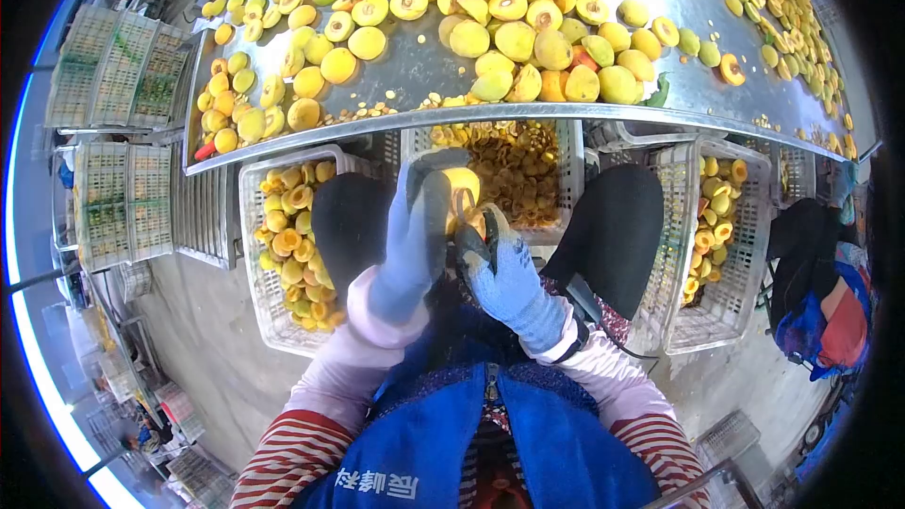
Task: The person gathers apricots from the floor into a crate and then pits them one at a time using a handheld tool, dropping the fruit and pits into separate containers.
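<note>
My left hand [415, 217], in a blue and dark glove, is wrapped round a yellow peach half [462, 184] above the middle crate. Close against it on the right, my right hand [497, 269], gloved the same way, has its fingers pinched together at the fruit's lower edge. A thin brownish loop shows between the two hands; what it is I cannot make out. Beneath the hands stands a white crate [570, 170] of brown and yellow scraps. Many peach halves [514, 42] lie on the metal table beyond.
White crates of peach halves stand left [259, 292] and right [740, 292] of my knees. The metal table's raised edge [528, 111] runs across in front. Stacked crates [123, 198] are at far left. Another person [830, 292] sits at far right.
</note>
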Demonstrator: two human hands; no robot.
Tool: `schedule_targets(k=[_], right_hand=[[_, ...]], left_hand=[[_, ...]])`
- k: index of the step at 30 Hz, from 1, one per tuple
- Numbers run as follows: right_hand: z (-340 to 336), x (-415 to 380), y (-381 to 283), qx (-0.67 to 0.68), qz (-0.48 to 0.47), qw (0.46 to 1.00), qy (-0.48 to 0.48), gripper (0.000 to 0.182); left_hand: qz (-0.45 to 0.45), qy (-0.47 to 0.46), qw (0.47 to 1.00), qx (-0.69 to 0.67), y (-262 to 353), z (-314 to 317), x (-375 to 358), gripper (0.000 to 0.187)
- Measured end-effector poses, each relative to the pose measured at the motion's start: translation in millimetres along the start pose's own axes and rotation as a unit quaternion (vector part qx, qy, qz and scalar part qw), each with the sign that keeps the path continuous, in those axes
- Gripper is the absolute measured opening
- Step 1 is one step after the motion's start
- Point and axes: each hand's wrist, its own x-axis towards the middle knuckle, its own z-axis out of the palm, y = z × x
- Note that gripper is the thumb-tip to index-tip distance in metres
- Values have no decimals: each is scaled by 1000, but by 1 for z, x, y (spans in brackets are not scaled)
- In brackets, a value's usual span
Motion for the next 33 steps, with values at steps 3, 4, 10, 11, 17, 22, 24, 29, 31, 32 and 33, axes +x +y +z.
schedule_targets(k=[3, 4, 10, 11, 17, 22, 24, 29, 31, 32, 33], right_hand=[[2, -3, -8, 96, 20, 995, -10, 49], [2, -3, -7, 213, 91, 971, -54, 50], [-19, 7, -1, 167, 124, 973, -99, 43], [-13, 2, 1, 218, 141, 961, -98, 40], [-8, -1, -15, 650, 404, 622, -168, 44], [-16, -2, -16, 715, 443, 497, -214, 40], [-13, -4, -15, 694, 445, 519, -226, 44], [-9, -6, -14, 767, 428, 389, -278, 48], [-4, -11, -10, 818, 391, 317, -279, 49], [-3, -10, -10, 834, 377, 289, -280, 50], [-1, -9, -10, 850, 361, 260, -281, 51]], left_hand=[[41, -26, 998, 37, -4, -5, -7, 34], [46, -30, 998, 18, -5, -5, -8, 34], [-99, -203, 971, 78, 14, -34, 15, 36], [-53, -202, 965, 160, 10, -34, 13, 31], [-106, -89, 980, 144, 11, -13, 3, 27], [-95, -74, 991, 53, 1, -13, -4, 18], [-94, -75, 987, 111, 0, -17, -8, 19], [18, -94, 965, 244, -6, -21, -9, 19], [-28, -90, 980, 176, -3, -20, -12, 21], [-59, -95, 989, 100, -4, -20, -11, 23], [-89, -101, 991, 24, -7, -20, -10, 26]])
